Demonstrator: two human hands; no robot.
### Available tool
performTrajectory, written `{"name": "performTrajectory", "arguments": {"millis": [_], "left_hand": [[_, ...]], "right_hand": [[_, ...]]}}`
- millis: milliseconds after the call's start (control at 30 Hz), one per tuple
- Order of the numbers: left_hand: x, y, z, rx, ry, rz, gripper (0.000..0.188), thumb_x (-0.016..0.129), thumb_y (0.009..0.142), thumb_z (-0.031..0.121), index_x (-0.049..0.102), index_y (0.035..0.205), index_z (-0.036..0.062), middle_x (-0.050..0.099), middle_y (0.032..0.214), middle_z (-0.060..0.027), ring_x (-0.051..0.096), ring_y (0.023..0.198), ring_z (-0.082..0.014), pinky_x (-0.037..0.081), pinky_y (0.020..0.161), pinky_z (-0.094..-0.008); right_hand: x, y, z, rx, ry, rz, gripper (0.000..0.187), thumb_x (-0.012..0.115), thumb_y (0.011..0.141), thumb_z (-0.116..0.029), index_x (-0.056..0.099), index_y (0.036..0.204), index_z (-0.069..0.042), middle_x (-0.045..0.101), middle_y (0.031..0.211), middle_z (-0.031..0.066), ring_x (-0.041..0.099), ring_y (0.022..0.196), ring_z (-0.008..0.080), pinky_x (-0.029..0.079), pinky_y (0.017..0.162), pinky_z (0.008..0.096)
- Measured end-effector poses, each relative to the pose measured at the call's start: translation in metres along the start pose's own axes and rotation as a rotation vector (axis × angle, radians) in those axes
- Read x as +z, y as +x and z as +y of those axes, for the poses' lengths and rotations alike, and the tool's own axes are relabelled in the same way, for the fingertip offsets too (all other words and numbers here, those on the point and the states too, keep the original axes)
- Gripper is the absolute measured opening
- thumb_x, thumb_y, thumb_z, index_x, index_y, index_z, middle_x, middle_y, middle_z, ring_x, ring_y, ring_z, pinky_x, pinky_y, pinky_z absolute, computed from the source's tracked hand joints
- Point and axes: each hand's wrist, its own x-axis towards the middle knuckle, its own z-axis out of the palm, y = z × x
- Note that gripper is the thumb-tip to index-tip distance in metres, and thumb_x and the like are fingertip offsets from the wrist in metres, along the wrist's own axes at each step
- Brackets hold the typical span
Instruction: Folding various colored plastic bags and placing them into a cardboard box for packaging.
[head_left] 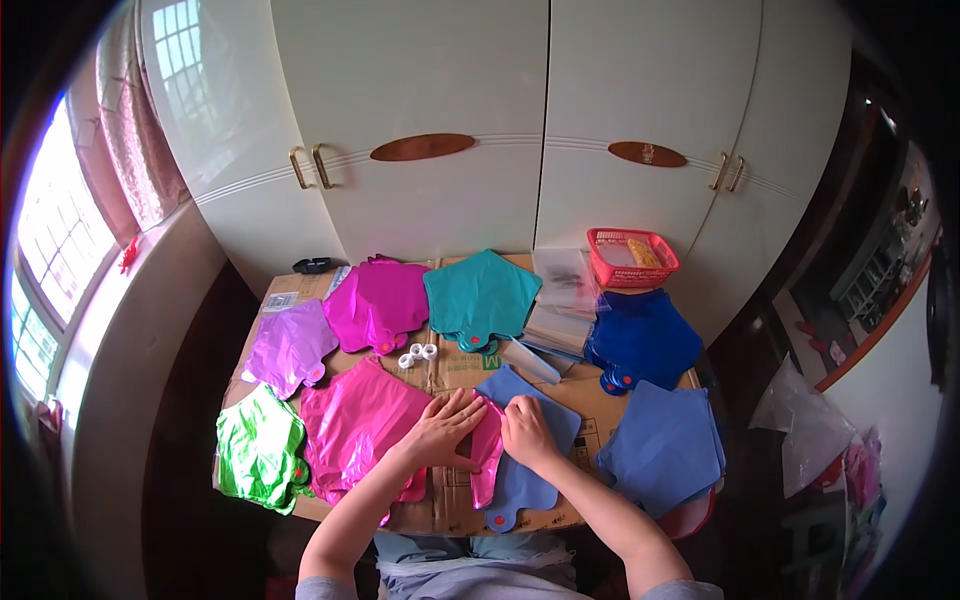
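Observation:
My left hand (445, 430) lies flat with spread fingers, its fingertips on a folded pink foil balloon (486, 455). My right hand (527, 432) is closed, its curled fingers at the right edge of that folded strip. Under the strip and my right hand is a flat blue foil balloon (520, 490) with a red dot on its tab. A stack of shiny pink foil balloons (360, 425) spreads out left of my left hand. Just beyond my hands lies a narrow pale folded strip (536, 361).
Cardboard (455, 490) covers the table. Around it lie stacks of green (258, 448), lilac (290, 345), magenta (375, 300), teal (482, 295), dark blue (645, 335) and light blue (665, 445) foil balloons. White rolls (417, 354), clear bags (565, 278) and a red basket (633, 272) stand farther back.

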Motion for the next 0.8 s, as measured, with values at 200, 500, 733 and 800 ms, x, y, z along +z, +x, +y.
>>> {"name": "performTrajectory", "arguments": {"millis": [200, 500, 733, 800], "left_hand": [[0.003, 0.002, -0.001, 0.007, 0.006, -0.003, 0.109, 0.064, 0.066, 0.07, 0.024, 0.148, 0.0113, 0.023, 0.154, -0.0083, 0.012, 0.143, -0.0341, 0.013, 0.113, -0.0518], [0.006, 0.003, 0.001, -0.001, 0.047, -0.05, 0.11, 0.064, 0.066, 0.071, 0.021, 0.149, 0.0119, 0.021, 0.154, -0.0096, 0.011, 0.143, -0.037, 0.015, 0.112, -0.0535], [0.005, 0.0, 0.002, -0.036, 0.089, -0.071, 0.113, 0.065, 0.063, 0.071, 0.02, 0.149, 0.0138, 0.021, 0.154, -0.01, 0.01, 0.143, -0.0373, 0.014, 0.112, -0.0551], [0.007, 0.001, 0.001, -0.025, 0.096, -0.053, 0.112, 0.064, 0.063, 0.071, 0.021, 0.149, 0.0139, 0.023, 0.154, -0.0092, 0.012, 0.143, -0.0371, 0.015, 0.112, -0.0553]], "right_hand": [[0.0, 0.001, 0.0, -0.004, -0.002, 0.003, 0.01, 0.052, 0.086, -0.008, 0.051, 0.082, 0.001, 0.05, 0.097, 0.0184, 0.049, 0.094, 0.0353, 0.041, 0.085, 0.044], [0.0, 0.001, 0.0, -0.002, -0.044, -0.025, 0.011, 0.053, 0.086, -0.009, 0.051, 0.085, 0.001, 0.05, 0.098, 0.0188, 0.049, 0.094, 0.0356, 0.041, 0.086, 0.0445], [-0.033, -0.001, -0.054, -0.078, -0.262, -0.013, 0.024, 0.067, 0.08, -0.021, 0.055, 0.09, -0.003, 0.055, 0.102, 0.0144, 0.051, 0.097, 0.0305, 0.043, 0.085, 0.0411], [-0.031, -0.02, -0.062, -0.085, -0.101, -0.274, 0.027, 0.069, 0.078, -0.023, 0.057, 0.094, -0.006, 0.056, 0.096, 0.0082, 0.055, 0.094, 0.0247, 0.045, 0.082, 0.0386]]}}
